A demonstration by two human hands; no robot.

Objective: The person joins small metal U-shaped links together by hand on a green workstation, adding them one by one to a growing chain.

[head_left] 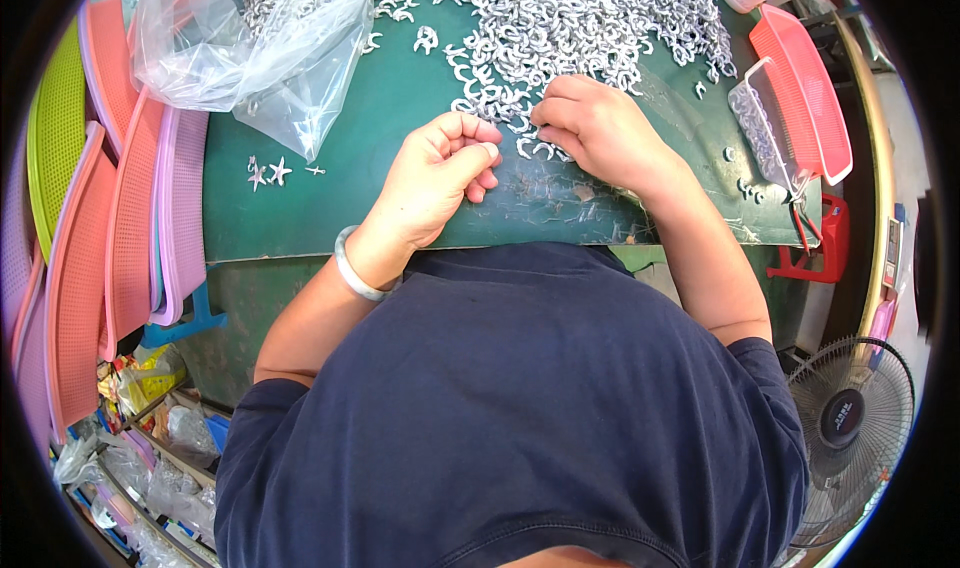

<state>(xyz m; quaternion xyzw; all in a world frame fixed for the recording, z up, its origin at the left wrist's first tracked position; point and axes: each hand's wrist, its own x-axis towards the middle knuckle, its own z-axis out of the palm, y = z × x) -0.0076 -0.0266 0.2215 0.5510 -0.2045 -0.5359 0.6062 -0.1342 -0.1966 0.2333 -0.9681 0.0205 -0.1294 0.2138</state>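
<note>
A large heap of small silvery horseshoe-shaped metal pieces (570, 28) spreads over the green tabletop (330, 208). My left hand (440, 173) is closed just off the heap's near edge, thumb pressed against the curled fingers. Whatever it may hold is hidden. My right hand (605, 133) has its fingers bent and drawn together at the near edge of the heap, fingertips down among the pieces. I cannot make out what is between them. A few loose curved pieces (540, 150) lie between the two hands.
A clear plastic bag (270, 58) of metal parts lies at the back left, near small star-shaped pieces (279, 172). Stacked colourful baskets (80, 278) crowd the left side. Pink plastic baskets (800, 88) and a clear tray (758, 133) stand right. A fan (850, 468) is lower right.
</note>
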